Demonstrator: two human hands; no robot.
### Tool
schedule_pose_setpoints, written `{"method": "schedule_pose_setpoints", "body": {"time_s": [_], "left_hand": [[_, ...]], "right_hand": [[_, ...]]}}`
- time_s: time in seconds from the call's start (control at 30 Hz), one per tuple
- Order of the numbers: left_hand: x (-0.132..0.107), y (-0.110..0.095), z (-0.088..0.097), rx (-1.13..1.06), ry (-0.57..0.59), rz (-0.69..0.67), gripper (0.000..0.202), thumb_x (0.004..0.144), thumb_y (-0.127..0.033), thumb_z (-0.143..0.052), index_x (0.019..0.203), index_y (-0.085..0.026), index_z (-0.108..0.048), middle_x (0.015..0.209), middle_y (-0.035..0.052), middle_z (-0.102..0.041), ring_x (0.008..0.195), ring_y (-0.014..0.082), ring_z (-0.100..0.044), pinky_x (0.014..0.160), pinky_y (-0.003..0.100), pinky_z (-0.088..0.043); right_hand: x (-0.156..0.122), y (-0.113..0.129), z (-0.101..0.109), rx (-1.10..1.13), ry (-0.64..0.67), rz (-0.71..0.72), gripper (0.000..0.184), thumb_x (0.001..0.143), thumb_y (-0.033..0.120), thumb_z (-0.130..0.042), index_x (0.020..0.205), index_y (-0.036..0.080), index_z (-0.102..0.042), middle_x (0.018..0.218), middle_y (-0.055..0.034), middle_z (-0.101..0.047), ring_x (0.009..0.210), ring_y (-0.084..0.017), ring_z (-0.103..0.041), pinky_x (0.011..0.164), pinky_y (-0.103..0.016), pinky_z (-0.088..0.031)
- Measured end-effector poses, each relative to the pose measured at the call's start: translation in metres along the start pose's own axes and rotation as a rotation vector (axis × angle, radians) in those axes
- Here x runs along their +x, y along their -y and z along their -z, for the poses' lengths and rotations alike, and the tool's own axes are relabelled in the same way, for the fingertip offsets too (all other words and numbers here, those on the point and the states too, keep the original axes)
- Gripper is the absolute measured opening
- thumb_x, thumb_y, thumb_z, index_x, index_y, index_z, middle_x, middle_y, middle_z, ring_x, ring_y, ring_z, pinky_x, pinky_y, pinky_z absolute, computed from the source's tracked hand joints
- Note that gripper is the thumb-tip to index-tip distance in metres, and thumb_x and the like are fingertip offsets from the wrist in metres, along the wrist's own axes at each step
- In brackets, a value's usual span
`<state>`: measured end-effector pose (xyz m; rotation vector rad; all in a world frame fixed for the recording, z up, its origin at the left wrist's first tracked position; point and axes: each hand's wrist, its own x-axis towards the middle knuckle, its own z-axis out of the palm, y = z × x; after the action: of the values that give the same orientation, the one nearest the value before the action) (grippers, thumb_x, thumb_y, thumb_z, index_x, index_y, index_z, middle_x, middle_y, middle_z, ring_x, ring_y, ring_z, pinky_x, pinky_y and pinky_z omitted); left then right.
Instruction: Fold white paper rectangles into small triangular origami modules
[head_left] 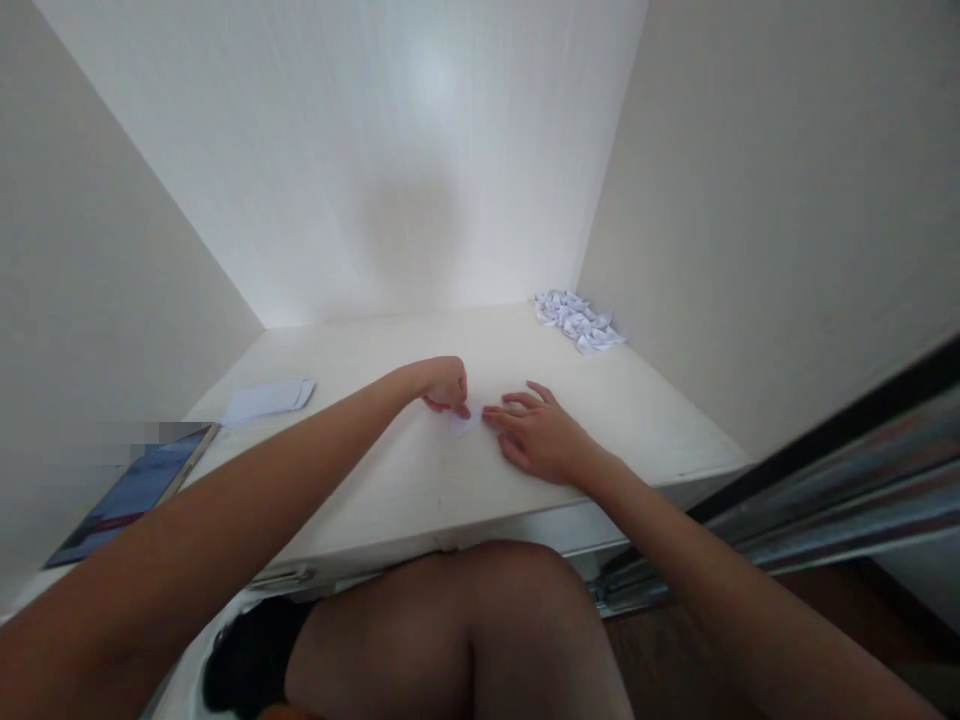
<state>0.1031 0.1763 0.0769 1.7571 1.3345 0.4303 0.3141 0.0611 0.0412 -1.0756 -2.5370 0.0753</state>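
A small piece of white paper point(466, 424) lies on the white desk between my hands, hard to tell from the desktop. My left hand point(448, 383) is curled closed, wrist bent, with a fingertip pressed down on the paper's left part. Its other fingers are folded under, so what lies beneath them is hidden. Palm down to the right, my right hand point(541, 432) is open with its fingers spread and its fingertips at the paper's right edge.
A heap of folded white paper pieces point(581, 322) sits in the back right corner. Flat white sheets point(268, 400) lie at the left, behind a tablet-like screen point(142, 490). Walls enclose the desk point(420, 500) at the back and both sides; my legs are under its front edge.
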Motion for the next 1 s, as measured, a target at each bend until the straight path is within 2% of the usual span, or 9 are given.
{"method": "schedule_pose_setpoints", "body": {"time_s": [0.17,0.27,0.37,0.4,0.47,0.6,0.7,0.83,1.0], "left_hand": [[-0.018,-0.006,-0.006,-0.289,0.006,0.062,0.039,0.098,-0.037,-0.066,0.133,-0.018,-0.062,0.133,0.0121,-0.064,0.112,0.0268,-0.067,0.092,0.048,-0.059],[-0.049,-0.005,-0.012,-0.422,-0.039,0.061,0.038,0.099,-0.036,-0.066,0.132,-0.018,-0.062,0.133,0.012,-0.064,0.112,0.0263,-0.067,0.092,0.048,-0.059],[-0.091,0.004,-0.029,-0.566,-0.126,-0.003,0.035,0.099,-0.035,-0.067,0.128,-0.016,-0.063,0.126,0.0109,-0.067,0.105,0.0244,-0.069,0.088,0.045,-0.061],[-0.107,0.009,-0.037,-0.621,-0.181,-0.041,0.03,0.097,-0.033,-0.069,0.12,-0.015,-0.066,0.116,0.0089,-0.07,0.098,0.0221,-0.07,0.085,0.043,-0.061],[-0.136,0.019,-0.057,-0.738,-0.302,-0.121,0.031,0.081,-0.028,-0.085,0.099,-0.012,-0.066,0.091,0.0052,-0.071,0.083,0.0181,-0.071,0.089,0.041,-0.061],[-0.174,0.029,-0.091,-0.902,-0.464,-0.214,0.046,0.065,-0.039,-0.092,0.094,-0.016,-0.064,0.083,0.002,-0.072,0.081,0.0181,-0.073,0.09,0.044,-0.062],[-0.181,0.027,-0.098,-0.931,-0.478,-0.223,0.046,0.062,-0.04,-0.092,0.091,-0.016,-0.067,0.083,0.0034,-0.073,0.079,0.0184,-0.073,0.082,0.041,-0.064],[-0.173,0.025,-0.084,-0.874,-0.414,-0.218,0.038,0.057,-0.033,-0.093,0.082,-0.014,-0.072,0.078,0.0048,-0.073,0.07,0.0159,-0.068,0.066,0.031,-0.061],[-0.161,0.034,-0.072,-0.813,-0.435,-0.241,0.039,0.055,-0.036,-0.095,0.075,-0.015,-0.069,0.071,0.0008,-0.069,0.065,0.0126,-0.064,0.065,0.028,-0.059]], "right_hand": [[0.0,0.0,0.002,0.039,-0.162,-0.185,0.032,0.091,0.019,-0.06,0.119,0.01,-0.075,0.111,-0.0196,-0.078,0.114,-0.031,-0.066,0.11,-0.05,-0.041],[-0.003,0.007,0.002,0.101,-0.332,-0.357,0.026,0.094,0.019,-0.057,0.11,0.011,-0.076,0.108,-0.0201,-0.078,0.109,-0.03,-0.068,0.106,-0.05,-0.044],[-0.007,0.032,-0.006,0.229,-0.524,-0.504,0.033,0.103,0.025,-0.045,0.12,0.011,-0.07,0.114,-0.0207,-0.077,0.105,-0.028,-0.071,0.097,-0.046,-0.052],[-0.008,0.045,-0.01,0.293,-0.559,-0.52,0.036,0.104,0.028,-0.043,0.123,0.011,-0.068,0.113,-0.0202,-0.077,0.1,-0.026,-0.073,0.089,-0.043,-0.056],[-0.011,0.071,-0.021,0.429,-0.575,-0.49,0.034,0.101,0.034,-0.054,0.125,0.013,-0.066,0.111,-0.0156,-0.079,0.088,-0.022,-0.075,0.075,-0.034,-0.06],[-0.013,0.107,-0.031,0.599,-0.579,-0.417,0.037,0.093,0.032,-0.065,0.127,0.019,-0.068,0.101,-0.0075,-0.08,0.076,-0.018,-0.073,0.068,-0.03,-0.059],[-0.008,0.108,-0.026,0.616,-0.589,-0.406,0.037,0.092,0.026,-0.063,0.128,0.018,-0.07,0.102,-0.0087,-0.079,0.081,-0.019,-0.071,0.075,-0.033,-0.058],[0.007,0.096,-0.02,0.583,-0.542,-0.345,0.027,0.09,0.018,-0.064,0.113,0.018,-0.078,0.104,-0.0092,-0.079,0.086,-0.019,-0.068,0.081,-0.034,-0.056],[0.021,0.09,-0.029,0.539,-0.55,-0.307,0.029,0.091,0.014,-0.063,0.117,0.016,-0.076,0.11,-0.0124,-0.076,0.093,-0.02,-0.067,0.084,-0.035,-0.056]]}}
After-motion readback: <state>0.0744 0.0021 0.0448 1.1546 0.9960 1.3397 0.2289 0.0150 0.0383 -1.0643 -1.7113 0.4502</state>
